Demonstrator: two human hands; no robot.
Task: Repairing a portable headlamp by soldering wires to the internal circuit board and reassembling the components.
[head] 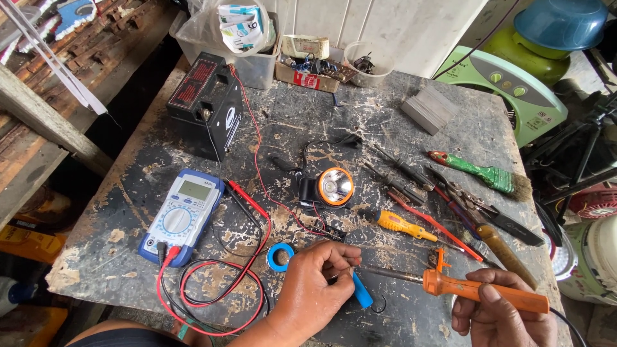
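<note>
Right hand [498,315] fist-closed on orange soldering iron [479,289] at workbench [450,138] near edge, left hand [315,283] pinching a blue-handled tool [362,292] beside blue tape roll [280,256]; multimeter [180,215] left, cluttered workshop around.

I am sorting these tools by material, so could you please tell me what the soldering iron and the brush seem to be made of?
Soldering iron: orange handle looks like smooth moulded plastic; the dull grey shaft looks like metal.
Brush: green painted handle, probably wood, with pale bristles.
</note>
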